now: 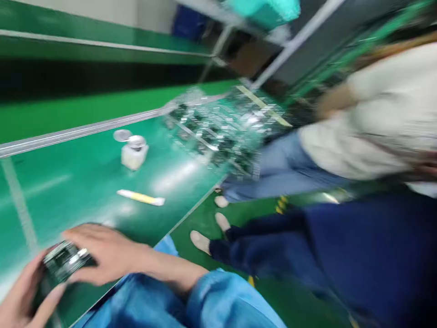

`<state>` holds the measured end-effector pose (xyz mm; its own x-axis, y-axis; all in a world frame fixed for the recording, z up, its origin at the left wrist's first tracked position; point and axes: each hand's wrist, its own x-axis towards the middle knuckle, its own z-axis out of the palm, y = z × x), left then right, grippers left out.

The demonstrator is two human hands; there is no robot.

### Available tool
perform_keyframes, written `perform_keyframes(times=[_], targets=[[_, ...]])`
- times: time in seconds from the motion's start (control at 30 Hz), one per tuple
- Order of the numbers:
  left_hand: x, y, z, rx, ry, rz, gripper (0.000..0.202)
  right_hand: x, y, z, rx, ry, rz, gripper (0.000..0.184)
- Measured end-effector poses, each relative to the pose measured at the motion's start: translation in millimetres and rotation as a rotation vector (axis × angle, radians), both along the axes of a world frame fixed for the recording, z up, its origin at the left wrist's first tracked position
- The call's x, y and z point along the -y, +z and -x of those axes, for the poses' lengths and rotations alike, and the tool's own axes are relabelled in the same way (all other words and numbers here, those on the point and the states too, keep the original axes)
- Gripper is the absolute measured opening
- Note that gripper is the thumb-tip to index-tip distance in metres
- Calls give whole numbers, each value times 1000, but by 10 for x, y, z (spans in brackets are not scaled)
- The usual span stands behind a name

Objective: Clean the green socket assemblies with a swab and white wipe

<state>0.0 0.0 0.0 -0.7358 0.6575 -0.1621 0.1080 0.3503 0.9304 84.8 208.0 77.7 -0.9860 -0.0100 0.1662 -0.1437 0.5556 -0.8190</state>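
Both my hands hold a small green circuit board (63,262) with silvery parts, low at the left over the green tabletop (95,200). My left hand (23,296) grips its near left side, thumb along the edge. Around its right end curl the fingers of my right hand (99,250), with the thumb below. Beyond them lies a yellow and white pen-like stick (140,197). Farther back stands a small white jar (134,156), with a round lid (122,135) at its rim that looks flipped open. Motion blurs the finer details.
Several green circuit boards (221,127) lie blurred at the table's far end. A metal rail (85,128) borders the table's back. On the right stand a person in a white top (382,114) and another in dark blue clothes (348,246), close to the table's edge.
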Motion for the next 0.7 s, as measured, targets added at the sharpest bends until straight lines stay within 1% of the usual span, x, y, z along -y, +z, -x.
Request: perform_keyframes(times=[0.03,0.07,0.1,0.2,0.27,0.37,0.47,0.6,0.7], targets=[[-13,145,-81,-11,-4,13,61,22,-5,-50,22,-41,61,72],[-56,259,-132,-26,12,12,61,12,-28,-81,43,-69,116,73],[-114,347,-157,-24,-7,-45,60,-13,-62,-96,60,-88,166,75],[-288,521,-182,28,-43,-215,59,-63,-144,-111,30,-129,253,81],[-366,610,-219,104,-38,-316,58,-43,-122,-141,-14,-148,275,84],[-429,705,-286,231,-12,-448,53,9,-8,-183,-52,-168,275,82],[-466,747,-315,340,19,-532,51,24,96,-187,-83,-191,260,75],[-516,802,-316,422,71,-546,51,9,140,-184,-138,-208,241,74],[-568,874,-317,495,157,-551,45,15,125,-188,-151,-211,214,75]])
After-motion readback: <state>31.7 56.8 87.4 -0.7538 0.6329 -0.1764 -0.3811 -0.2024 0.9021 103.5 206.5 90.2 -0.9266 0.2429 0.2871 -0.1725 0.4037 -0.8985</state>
